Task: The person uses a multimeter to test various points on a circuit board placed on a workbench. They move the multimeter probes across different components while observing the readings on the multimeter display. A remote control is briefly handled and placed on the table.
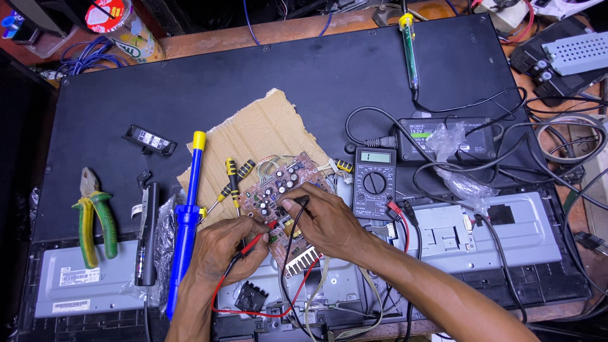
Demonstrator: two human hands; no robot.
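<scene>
**Both probes on the circuit board**

Head view. Brown circuit board (278,196) lies at centre of the worktop (329,25), partly on a torn cardboard sheet (266,130) over a large black panel (190,88). Left hand (225,247), at 7 o'clock of the board, has its fingers pinched on the red probe (256,239), tip on the board's lower edge. Right hand (323,218), at 4 o'clock, has its fingers clenched on the black probe (297,202), tip touching the board near its middle. Multimeter (374,182) sits just beside the board at 3 o'clock. Blue desoldering pump (187,221) and two yellow-black screwdrivers (233,180) lie at 9 o'clock; green-handled pliers (95,215) lie well apart, far left. Soldering iron (410,50) lies at 1 o'clock.
</scene>
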